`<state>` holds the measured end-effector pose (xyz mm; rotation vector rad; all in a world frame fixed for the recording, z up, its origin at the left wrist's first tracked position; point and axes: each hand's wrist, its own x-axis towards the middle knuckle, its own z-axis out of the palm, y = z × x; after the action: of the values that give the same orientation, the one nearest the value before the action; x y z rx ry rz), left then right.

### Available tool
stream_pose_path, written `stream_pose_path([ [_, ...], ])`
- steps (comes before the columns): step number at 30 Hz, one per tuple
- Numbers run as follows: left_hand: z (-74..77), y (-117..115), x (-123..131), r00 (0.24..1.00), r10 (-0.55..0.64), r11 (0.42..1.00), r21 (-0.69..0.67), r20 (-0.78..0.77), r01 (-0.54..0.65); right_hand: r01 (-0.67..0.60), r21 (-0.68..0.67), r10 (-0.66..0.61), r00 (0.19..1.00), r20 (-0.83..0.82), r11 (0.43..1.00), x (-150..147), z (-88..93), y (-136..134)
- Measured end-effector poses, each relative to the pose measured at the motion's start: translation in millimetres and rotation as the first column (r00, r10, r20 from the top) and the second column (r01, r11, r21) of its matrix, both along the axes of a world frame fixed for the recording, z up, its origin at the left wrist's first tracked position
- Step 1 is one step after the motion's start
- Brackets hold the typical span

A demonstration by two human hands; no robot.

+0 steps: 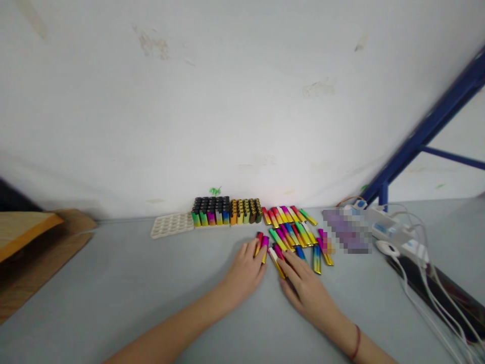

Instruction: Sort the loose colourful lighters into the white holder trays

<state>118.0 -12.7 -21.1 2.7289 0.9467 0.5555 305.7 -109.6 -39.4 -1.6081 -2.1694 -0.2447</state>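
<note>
A red-and-gold lighter (258, 240) and magenta-and-gold lighter (265, 246) lie at the left hand's (244, 269) one o'clock, under curled fingertips; the right hand (307, 289) spreads low beside a white-and-gold lighter (278, 264). I cannot tell if either grips. At eleven o'clock, black-topped lighters (210, 211) stand packed, probably tray-held upright. Blur hides any brand.

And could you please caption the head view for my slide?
Left hand and right hand touching colourful lighters on grey table.

Glossy, metallic-looking lighters (317, 260); matt, plastic-looking tray (159, 234); smooth, matt tabletop (113, 273).
</note>
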Motion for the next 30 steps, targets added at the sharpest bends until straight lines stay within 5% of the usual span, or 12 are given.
stream_pose_path([
  [8, 17.1, -4.9, 2.8, 0.991, 0.036, 0.999, -0.031, -0.127, -0.040, 0.114, 0.037, -0.115, 0.992, 0.043, 0.993, -9.1, 2.0, 22.0],
  [13, 8.3, -5.7, -4.7, 1.000, -0.005, 1.000, 0.022, -0.022, 0.006, 0.180, 0.111, -0.189, 0.979, 0.071, 0.977, -11.1, 12.4, 32.6],
  [20, -12.2, 2.4, -5.1, 0.993, -0.061, 0.996, 0.064, -0.103, 0.068, 0.275, 0.054, -0.278, 0.959, 0.054, 0.960, 16.4, 1.6, -12.0],
  [30, 1.8, 6.3, 14.3, 0.992, -0.017, 1.000, 0.002, -0.125, 0.017, 0.229, 0.019, -0.230, 0.970, 0.074, 0.973, 13.1, 14.3, 17.1],
])
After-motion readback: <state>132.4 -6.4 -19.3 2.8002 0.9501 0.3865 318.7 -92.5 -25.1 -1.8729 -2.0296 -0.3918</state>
